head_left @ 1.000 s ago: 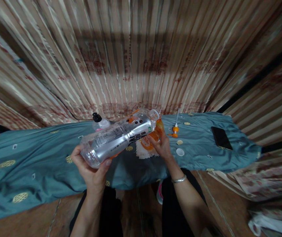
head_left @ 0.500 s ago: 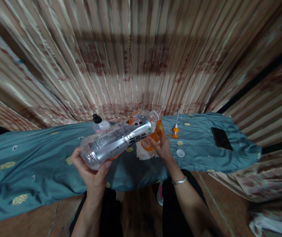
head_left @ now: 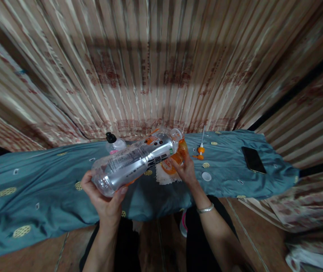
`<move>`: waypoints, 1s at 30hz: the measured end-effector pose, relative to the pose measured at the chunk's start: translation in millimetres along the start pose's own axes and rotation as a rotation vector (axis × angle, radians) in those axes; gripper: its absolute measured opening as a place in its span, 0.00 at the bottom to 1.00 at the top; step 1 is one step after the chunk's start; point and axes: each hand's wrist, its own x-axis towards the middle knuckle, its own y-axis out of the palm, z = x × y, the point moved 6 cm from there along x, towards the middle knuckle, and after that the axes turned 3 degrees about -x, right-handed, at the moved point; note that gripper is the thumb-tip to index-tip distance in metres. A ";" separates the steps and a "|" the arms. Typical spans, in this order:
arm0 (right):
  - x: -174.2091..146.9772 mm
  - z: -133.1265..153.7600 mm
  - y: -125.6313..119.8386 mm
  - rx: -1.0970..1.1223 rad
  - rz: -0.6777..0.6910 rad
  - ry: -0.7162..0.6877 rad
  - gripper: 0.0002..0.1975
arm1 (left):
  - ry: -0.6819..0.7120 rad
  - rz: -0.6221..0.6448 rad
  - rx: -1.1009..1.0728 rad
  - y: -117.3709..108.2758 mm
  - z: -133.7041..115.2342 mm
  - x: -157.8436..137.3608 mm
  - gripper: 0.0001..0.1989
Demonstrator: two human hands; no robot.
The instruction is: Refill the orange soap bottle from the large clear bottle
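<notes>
My left hand (head_left: 105, 198) grips the base of a large clear plastic bottle (head_left: 133, 162) with a silver label. The bottle is tilted, its mouth lower in the air to the right, over an orange bottle (head_left: 175, 158). My right hand (head_left: 185, 168) is wrapped round the orange bottle, which stands on a pale cloth (head_left: 165, 179). Whether the two bottle mouths touch I cannot tell. Just right of that hand lies an orange pump top (head_left: 200, 152) with a clear tube, and near it a white cap (head_left: 206, 176).
Behind the clear bottle stands a pump bottle with a black head (head_left: 111, 137). A black phone (head_left: 253, 159) lies at the right on the teal patterned cloth (head_left: 51, 177) covering the narrow table. A pleated curtain (head_left: 150, 68) hangs close behind it.
Almost nothing differs. Both hands keep their holds, and the clear bottle stays tilted in nearly the same place.
</notes>
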 end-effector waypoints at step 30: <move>-1.1 0.2 0.1 0.000 0.006 0.000 0.38 | -0.005 0.006 -0.010 0.9 -1.1 -0.7 0.49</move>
